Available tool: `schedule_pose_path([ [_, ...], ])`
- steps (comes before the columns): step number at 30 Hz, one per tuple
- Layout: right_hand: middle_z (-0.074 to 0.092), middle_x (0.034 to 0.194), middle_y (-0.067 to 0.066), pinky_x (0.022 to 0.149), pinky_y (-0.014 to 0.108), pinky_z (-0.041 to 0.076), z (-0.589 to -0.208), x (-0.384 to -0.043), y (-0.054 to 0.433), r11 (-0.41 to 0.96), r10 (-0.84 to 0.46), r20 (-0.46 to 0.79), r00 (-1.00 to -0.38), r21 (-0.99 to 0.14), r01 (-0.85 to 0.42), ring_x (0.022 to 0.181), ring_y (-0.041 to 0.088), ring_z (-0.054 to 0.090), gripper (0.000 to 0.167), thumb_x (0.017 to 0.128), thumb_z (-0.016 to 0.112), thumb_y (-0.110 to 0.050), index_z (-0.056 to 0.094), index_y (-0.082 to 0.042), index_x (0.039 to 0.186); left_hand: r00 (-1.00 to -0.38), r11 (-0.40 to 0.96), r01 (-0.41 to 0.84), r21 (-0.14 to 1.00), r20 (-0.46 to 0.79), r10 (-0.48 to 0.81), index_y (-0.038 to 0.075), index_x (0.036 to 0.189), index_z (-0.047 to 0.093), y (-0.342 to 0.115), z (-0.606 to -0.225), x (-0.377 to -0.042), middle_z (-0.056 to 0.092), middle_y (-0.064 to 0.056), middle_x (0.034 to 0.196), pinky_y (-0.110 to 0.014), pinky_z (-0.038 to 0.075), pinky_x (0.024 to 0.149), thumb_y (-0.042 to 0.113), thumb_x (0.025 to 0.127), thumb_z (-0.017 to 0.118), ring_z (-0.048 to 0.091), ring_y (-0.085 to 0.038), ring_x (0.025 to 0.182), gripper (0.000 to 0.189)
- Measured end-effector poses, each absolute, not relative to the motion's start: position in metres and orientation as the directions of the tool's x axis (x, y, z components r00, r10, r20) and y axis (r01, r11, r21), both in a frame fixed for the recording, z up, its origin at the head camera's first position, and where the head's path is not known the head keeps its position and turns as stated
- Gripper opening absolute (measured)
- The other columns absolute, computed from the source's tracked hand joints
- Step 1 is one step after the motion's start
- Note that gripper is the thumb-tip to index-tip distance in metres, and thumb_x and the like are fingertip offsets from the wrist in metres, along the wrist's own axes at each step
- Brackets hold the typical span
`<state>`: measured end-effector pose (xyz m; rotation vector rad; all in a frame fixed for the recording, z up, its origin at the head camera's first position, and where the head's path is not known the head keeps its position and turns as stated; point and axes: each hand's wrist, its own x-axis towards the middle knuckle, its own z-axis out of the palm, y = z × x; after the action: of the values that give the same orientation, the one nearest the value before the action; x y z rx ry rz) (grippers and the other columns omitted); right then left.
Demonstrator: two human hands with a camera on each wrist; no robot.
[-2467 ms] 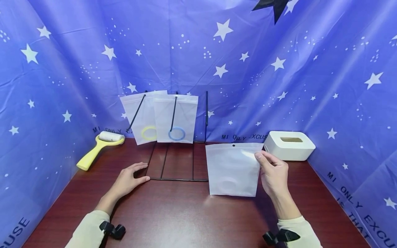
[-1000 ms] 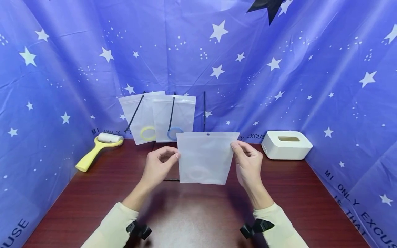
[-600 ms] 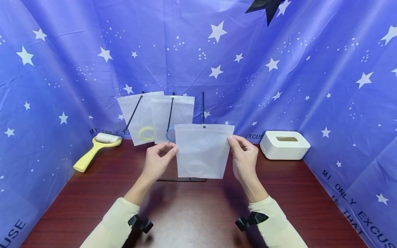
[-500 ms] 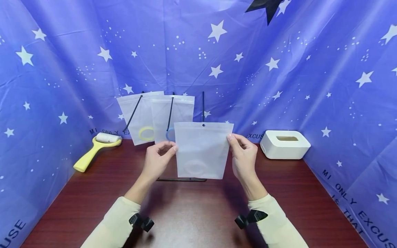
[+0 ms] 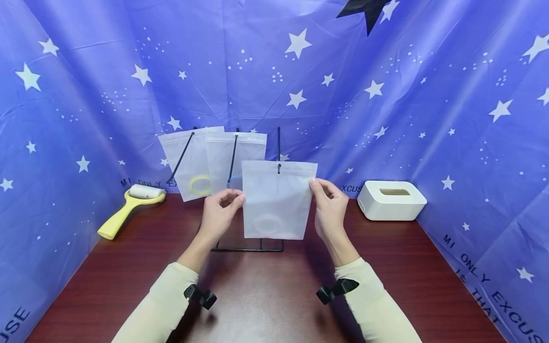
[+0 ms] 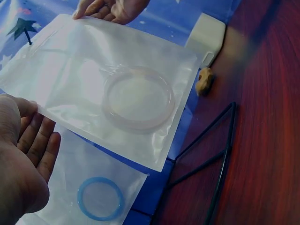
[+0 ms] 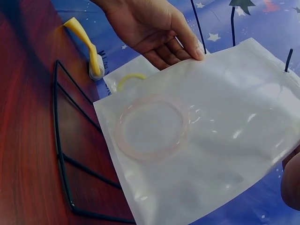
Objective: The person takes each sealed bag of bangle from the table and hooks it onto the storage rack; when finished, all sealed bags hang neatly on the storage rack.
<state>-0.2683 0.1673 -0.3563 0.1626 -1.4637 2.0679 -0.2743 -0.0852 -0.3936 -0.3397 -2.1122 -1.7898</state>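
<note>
A frosted zip bag (image 5: 279, 200) with a pale pink bangle (image 6: 140, 125) inside hangs upright between my hands. My left hand (image 5: 219, 212) pinches its left edge between thumb and forefinger. At the right edge, my right hand (image 5: 330, 205) pinches it the same way. Through the hole at the bag's top pokes the tip of a black prong (image 7: 288, 61), part of a black wire rack (image 5: 244, 249). Two more bags hang on the rack's other prongs: one bag (image 5: 182, 155) with a yellow bangle, another bag (image 5: 253, 147) with a blue bangle (image 6: 80, 199), partly hidden.
A yellow-handled lint roller (image 5: 124, 214) lies at the table's back left. At the back right stands a white tissue box (image 5: 392, 202). A blue star-printed curtain (image 5: 266, 66) surrounds the dark red table (image 5: 266, 295). A small tan object (image 6: 204, 81) shows near the box.
My right hand has brought the bag leftward and up to the rack. The left hand has let go of the rack's base and taken the bag's left edge. The prong tip now shows through the hole.
</note>
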Motion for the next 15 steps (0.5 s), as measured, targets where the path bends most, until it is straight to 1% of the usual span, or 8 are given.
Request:
schedule_pose_path([
  [5, 0.068, 0.068, -0.007, 0.06, 0.016, 0.048, -0.357, -0.283, 0.165, -0.225, 0.415, 0.406, -0.814, -0.821, -0.524, 0.062, 0.003, 0.054, 0.012, 0.093, 0.075, -0.003, 0.079, -0.013, 0.087, -0.918, 0.167, 0.382, 0.909, 0.394, -0.048, 0.004, 0.102, 0.075, -0.083, -0.393, -0.29, 0.072, -0.009, 0.087, -0.018, 0.054, 0.077, 0.023, 0.095, 0.074, 0.069, -0.017, 0.083, 0.02],
  [8, 0.069, 0.07, -0.007, 0.062, 0.016, 0.049, -0.357, -0.291, 0.164, -0.228, 0.423, 0.395, -0.816, -0.824, -0.518, 0.064, 0.002, 0.056, 0.007, 0.093, 0.076, -0.006, 0.079, -0.012, 0.09, -0.919, 0.149, 0.379, 0.913, 0.391, -0.057, 0.003, 0.103, 0.075, -0.081, -0.393, -0.3, 0.072, -0.006, 0.089, -0.018, 0.056, 0.078, 0.022, 0.096, 0.074, 0.069, -0.018, 0.085, 0.021],
  [10, 0.069, 0.071, -0.007, 0.063, 0.016, 0.05, -0.356, -0.296, 0.163, -0.228, 0.43, 0.389, -0.815, -0.826, -0.515, 0.066, 0.002, 0.056, 0.003, 0.093, 0.077, -0.009, 0.08, -0.01, 0.092, -0.919, 0.14, 0.379, 0.915, 0.39, -0.063, 0.002, 0.104, 0.075, -0.079, -0.393, -0.305, 0.072, -0.007, 0.091, -0.017, 0.056, 0.079, 0.022, 0.096, 0.073, 0.069, -0.016, 0.085, 0.022],
  [13, 0.069, 0.072, -0.007, 0.064, 0.016, 0.049, -0.356, -0.305, 0.162, -0.234, 0.441, 0.377, -0.814, -0.828, -0.51, 0.067, 0.003, 0.057, 0.004, 0.092, 0.079, -0.012, 0.08, -0.008, 0.094, -0.92, 0.133, 0.373, 0.918, 0.385, -0.078, 0.001, 0.104, 0.075, -0.076, -0.392, -0.312, 0.072, -0.009, 0.093, -0.016, 0.054, 0.08, 0.022, 0.096, 0.073, 0.067, -0.009, 0.084, 0.023],
  [15, 0.07, 0.073, -0.007, 0.064, 0.016, 0.05, -0.355, -0.312, 0.161, -0.244, 0.45, 0.367, -0.814, -0.827, -0.507, 0.068, 0.003, 0.058, 0.003, 0.091, 0.079, -0.011, 0.08, -0.008, 0.094, -0.922, 0.129, 0.364, 0.922, 0.377, -0.092, 0.001, 0.104, 0.075, -0.075, -0.392, -0.318, 0.072, -0.008, 0.092, -0.016, 0.053, 0.079, 0.022, 0.097, 0.073, 0.065, -0.006, 0.083, 0.022],
])
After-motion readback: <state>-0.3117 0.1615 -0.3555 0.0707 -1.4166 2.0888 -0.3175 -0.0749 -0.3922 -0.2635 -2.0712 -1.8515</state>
